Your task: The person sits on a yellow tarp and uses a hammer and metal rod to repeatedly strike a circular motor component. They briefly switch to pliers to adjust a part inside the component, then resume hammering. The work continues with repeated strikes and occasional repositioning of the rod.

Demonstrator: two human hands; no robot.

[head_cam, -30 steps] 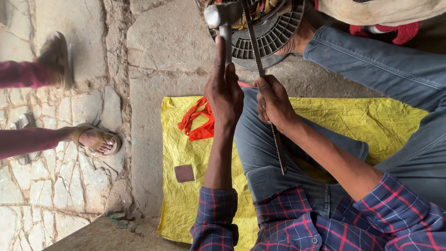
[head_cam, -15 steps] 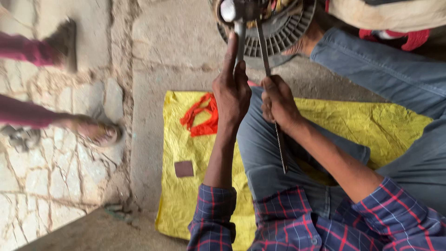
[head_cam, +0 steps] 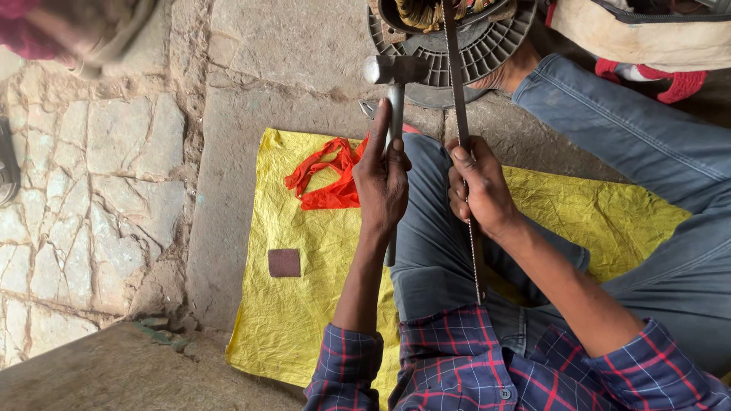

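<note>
Because the person sits on the stone floor (head_cam: 304, 46) with legs drawn around the work, everything lies within arm's reach, listed here by size.

Yellow woven sheet (head_cam: 304, 304): spread flat under the legs, serving as a clean bed for small parts.

Round ribbed motor housing (head_cam: 487, 46): at the top edge, just beyond the knees, copper windings showing in its centre; braced beside a bare foot, seemingly to steady it.

Hacksaw blade (head_cam: 461, 106): long, thin, toothed, its far end reaching into the housing; right hand (head_cam: 480, 190), fingers wrapped fully round its middle, aiming it.

Hammer (head_cam: 394, 84): steel head raised near the housing; left hand (head_cam: 382, 183), fingers closed round the handle, forefinger laid along it as a guide.

Orange cloth strip (head_cam: 327, 179): crumpled on the sheet, left of the hammer.

Brown square pad (head_cam: 284, 262): alone on the sheet, apart.
</note>
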